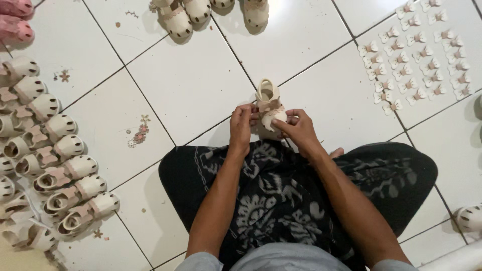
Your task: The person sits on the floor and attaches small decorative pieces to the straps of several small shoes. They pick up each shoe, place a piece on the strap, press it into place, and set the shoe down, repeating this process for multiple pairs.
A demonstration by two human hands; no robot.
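Note:
I sit on a white tiled floor with a dark patterned cloth (281, 195) over my lap. Both hands hold one small cream shoe (268, 103) just beyond my knees. My left hand (242, 128) grips its left side. My right hand (299, 129) pinches the front, where a pale pink bow sits on the strap. The shoe's heel points away from me.
A long row of similar cream shoes (55, 165) with pink bows lies along the left. More shoes (201, 12) stand at the top centre, pink ones (15, 20) at the top left. Several loose bows (414, 55) are laid out in rows at the upper right. One shoe (469, 218) sits at the right edge.

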